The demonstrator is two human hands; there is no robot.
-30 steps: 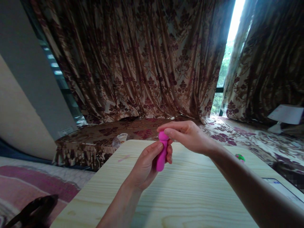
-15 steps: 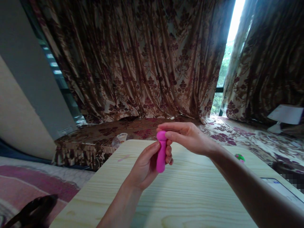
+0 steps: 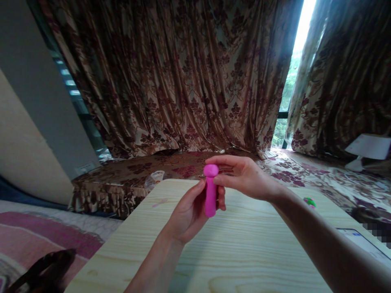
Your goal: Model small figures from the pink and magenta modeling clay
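Above the table, a bright pink piece of modelling clay (image 3: 210,195) stands upright, a thick stem with a flattened round cap on top. My left hand (image 3: 191,209) is closed around the stem, thumb on the near side and fingertips showing behind it at the right. Against the cap and just under it press the thumb and fingers of my right hand (image 3: 244,177), which reaches in from the right. Part of the stem's far side is hidden by my fingers.
Beneath the hands is a pale wooden table (image 3: 256,244). On it lie a small green and pink clay piece (image 3: 309,202), a tablet-like screen (image 3: 363,242) and a faint pink sliver (image 3: 159,202). Past its far edge are a clear container (image 3: 154,179) and a white lamp (image 3: 368,146).
The clay has shifted slightly up and right. Its rounded top now looks flatter and wider, and my right thumb sits lower, below the cap.
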